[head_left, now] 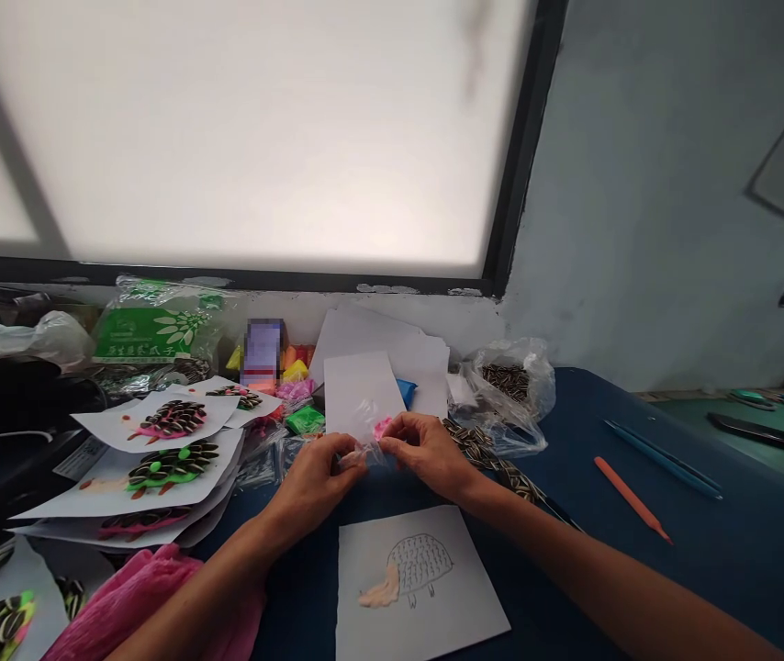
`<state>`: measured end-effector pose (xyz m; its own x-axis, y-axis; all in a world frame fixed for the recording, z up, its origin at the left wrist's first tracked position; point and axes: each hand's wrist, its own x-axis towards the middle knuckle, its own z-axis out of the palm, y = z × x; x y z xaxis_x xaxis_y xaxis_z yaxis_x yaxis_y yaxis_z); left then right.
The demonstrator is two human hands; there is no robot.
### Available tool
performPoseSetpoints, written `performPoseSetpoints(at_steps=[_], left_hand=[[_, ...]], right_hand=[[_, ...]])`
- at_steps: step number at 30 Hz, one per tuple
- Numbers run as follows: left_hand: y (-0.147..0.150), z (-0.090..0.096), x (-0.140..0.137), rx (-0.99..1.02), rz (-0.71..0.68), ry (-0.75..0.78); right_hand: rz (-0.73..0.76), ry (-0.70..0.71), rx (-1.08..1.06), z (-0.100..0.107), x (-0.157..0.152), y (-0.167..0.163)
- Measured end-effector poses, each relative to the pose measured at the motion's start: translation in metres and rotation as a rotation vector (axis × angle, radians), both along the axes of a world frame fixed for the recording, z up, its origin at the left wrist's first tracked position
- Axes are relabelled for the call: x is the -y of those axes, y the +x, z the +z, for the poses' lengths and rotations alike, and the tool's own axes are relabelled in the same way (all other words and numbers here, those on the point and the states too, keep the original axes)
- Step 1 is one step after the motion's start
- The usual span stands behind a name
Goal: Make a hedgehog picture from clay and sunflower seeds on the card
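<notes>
My left hand [329, 470] pinches the left side of a small clear plastic wrapper [368, 448] above the dark blue table. With thumb and fingers closed, my right hand [425, 452] grips its other side, beside a bit of pink clay [382, 427]. Whether the clay is inside the wrapper or in the fingers I cannot tell. Below both hands lies a white sheet with a hedgehog drawing [421, 562]. Its head is covered in flat peach clay [385, 588], while the body shows only pencil lines.
Finished seed hedgehog pictures [175, 465] are stacked at the left, near a pink cloth [137, 597]. Loose sunflower seeds [469, 443] and a bag of seeds [506, 378] lie right of my hands. An orange clay tool [632, 500] and a blue pen-like tool [664, 459] rest farther right.
</notes>
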<state>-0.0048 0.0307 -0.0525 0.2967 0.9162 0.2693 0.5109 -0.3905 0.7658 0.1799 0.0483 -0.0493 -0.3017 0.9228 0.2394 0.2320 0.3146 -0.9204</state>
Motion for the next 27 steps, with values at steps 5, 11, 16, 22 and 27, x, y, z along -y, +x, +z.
performPoseSetpoints(at_steps=[5,11,16,22,27], left_hand=[[-0.001,-0.001,-0.002,0.003,-0.047,-0.032],[-0.004,-0.002,-0.003,0.099,-0.116,-0.134],[-0.003,-0.002,-0.002,0.224,-0.159,-0.225],[-0.003,0.0,-0.002,0.256,-0.192,-0.262],[-0.003,0.003,-0.002,0.25,-0.209,-0.255]], right_hand=[[0.03,-0.001,-0.011,0.0,0.002,-0.001],[0.042,0.019,-0.032,0.002,0.004,-0.001],[0.078,0.011,-0.036,0.007,0.006,-0.001],[0.086,-0.019,-0.029,0.009,0.007,-0.001],[0.094,-0.007,0.003,0.009,0.009,-0.002]])
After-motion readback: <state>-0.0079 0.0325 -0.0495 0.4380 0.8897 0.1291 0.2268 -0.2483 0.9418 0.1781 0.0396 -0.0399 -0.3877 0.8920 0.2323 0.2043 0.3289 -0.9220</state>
